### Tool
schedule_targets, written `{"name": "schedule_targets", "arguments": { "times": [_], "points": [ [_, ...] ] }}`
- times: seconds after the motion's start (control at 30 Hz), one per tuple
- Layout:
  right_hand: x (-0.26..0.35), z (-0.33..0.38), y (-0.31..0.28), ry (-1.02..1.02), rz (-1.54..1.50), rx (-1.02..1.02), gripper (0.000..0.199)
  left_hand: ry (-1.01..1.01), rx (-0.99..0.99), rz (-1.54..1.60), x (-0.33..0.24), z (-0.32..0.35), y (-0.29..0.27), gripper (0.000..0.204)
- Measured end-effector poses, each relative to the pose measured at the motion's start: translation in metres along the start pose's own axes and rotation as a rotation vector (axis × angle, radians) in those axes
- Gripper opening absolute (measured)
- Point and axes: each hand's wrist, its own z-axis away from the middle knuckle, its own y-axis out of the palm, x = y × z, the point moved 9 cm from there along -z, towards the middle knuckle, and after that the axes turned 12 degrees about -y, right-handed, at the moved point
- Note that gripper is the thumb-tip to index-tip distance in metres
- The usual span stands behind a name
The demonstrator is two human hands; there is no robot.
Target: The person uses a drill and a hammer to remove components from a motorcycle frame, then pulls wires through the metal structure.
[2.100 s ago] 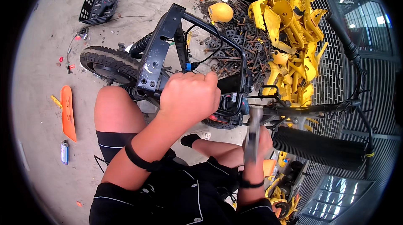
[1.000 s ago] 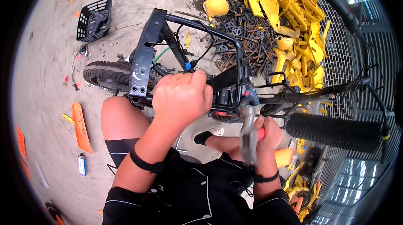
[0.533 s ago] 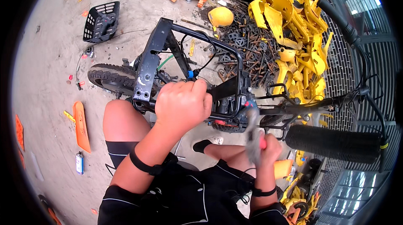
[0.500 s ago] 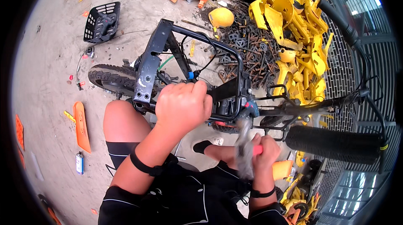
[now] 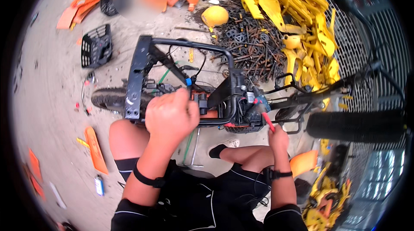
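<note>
A black metal bike frame (image 5: pixel 139 76) with a rectangular tube loop lies in front of me, its knobby tyre (image 5: pixel 108 100) at the left. My left hand (image 5: pixel 170 113) is a fist wrapped round the near tube of that loop; its fingers are partly hidden. My right hand (image 5: pixel 279 139) grips a hammer (image 5: pixel 268 121) by its red handle. The hammer's grey head is at the right end of the loop, beside a dark blue part (image 5: pixel 264 105); whether they touch cannot be made out. A blue fitting (image 5: pixel 188 82) sits on a strut inside the loop.
Rusty metal rods and cranks (image 5: pixel 250 45) lie in a heap beyond the frame, beside broken yellow plastic panels (image 5: pixel 276 11). A black ribbed seat (image 5: pixel 353 129) extends at the right. On the floor at left are a black basket (image 5: pixel 95 46), orange fender (image 5: pixel 95 150) and spray can (image 5: pixel 99 185).
My right hand has moved up and right, with the hammer head now away from my body at the frame. My left fist keeps its place on the tube while the whole view shifts.
</note>
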Motion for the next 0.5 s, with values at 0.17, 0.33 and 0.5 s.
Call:
{"name": "schedule_targets", "arguments": {
  "times": [0.17, 0.33, 0.5],
  "points": [
    [0.033, -0.052, 0.12, 0.088, -0.288, 0.05, 0.037, 0.032, -0.007, -0.02, -0.009, 0.001, 0.004, 0.008],
    [0.057, -0.051, 0.163, 0.188, -0.556, -0.2, 0.032, -0.024, 0.021, -0.037, -0.012, 0.001, 0.005, 0.006],
    [0.008, -0.057, 0.176, 0.244, -0.799, -0.518, 0.029, -0.014, 0.035, -0.045, -0.017, 0.004, 0.009, 0.007]
  ]
}}
